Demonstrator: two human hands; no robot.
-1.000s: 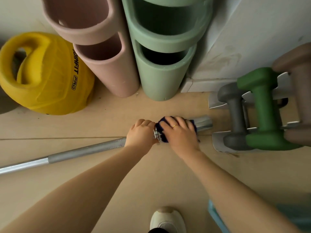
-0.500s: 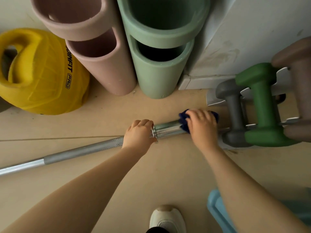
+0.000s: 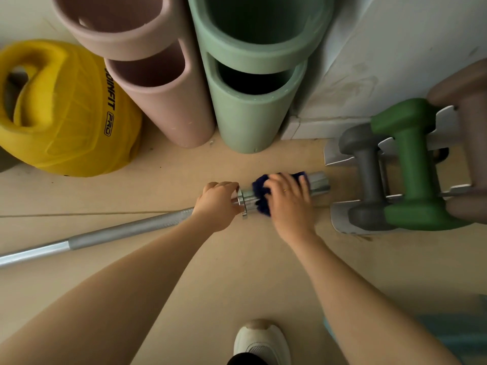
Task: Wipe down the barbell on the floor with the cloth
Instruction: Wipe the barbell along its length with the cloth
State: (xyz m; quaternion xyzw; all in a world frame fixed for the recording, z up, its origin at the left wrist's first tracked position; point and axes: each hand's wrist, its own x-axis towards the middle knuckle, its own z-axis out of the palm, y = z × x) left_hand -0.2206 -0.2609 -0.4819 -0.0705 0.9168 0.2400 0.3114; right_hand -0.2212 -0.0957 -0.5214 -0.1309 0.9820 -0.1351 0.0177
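Head view: two hands work on a barbell (image 3: 126, 233) lying on the floor (image 3: 237, 272).

Its chrome end points right, toward a rack of dumbbells (image 3: 405, 164). The right hand (image 3: 288, 204) curls over a dark blue cloth (image 3: 259, 192) wrapped on that thick end, just right of the collar. The left hand (image 3: 217, 204) grips the bar on the collar's other side. Behind stand pink tubes (image 3: 163, 96) and green tubes (image 3: 253, 101), with a yellow weight (image 3: 66, 114) at left. A white shoe (image 3: 261, 343) shows below.

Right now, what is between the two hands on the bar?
In the head view, the barbell's shiny collar shows between left hand and right hand.
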